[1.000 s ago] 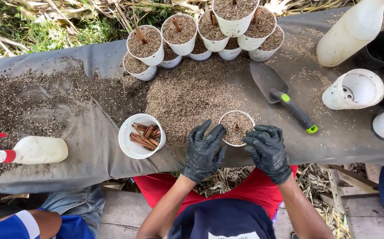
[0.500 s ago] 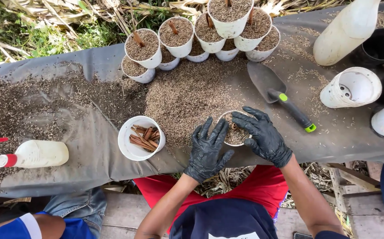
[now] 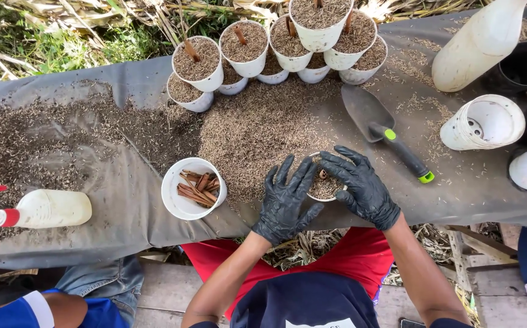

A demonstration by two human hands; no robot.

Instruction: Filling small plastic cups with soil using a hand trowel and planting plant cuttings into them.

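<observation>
Since the earlier frame both gloved hands have closed in over the small white pot, so that far less of its husk-filled top shows now. With fingers spread wide, the left hand lies on the pot's near-left rim and covers that side; whether it grips the wall cannot be told. From the other side the right hand is cupped over the far-right rim, fingers curled, hiding the wall there too. Only a wedge of husk fill and a small brown stub show between the hands. That pot stands on the grey cloth at the near edge of the loose husk pile. Left of the pot stands a white cup of brown sticks, and farther left lies a white spray bottle, its red nozzle cut off by the frame edge. Beyond the pot, past the pile, is a cluster of filled white pots, the rear ones partly cut off at the top. Right of the pot lies a trowel with a green-tipped handle, and beyond it an empty white pot on its side. Someone else's blue sleeve shows only in part, well to the near left of the pot.
</observation>
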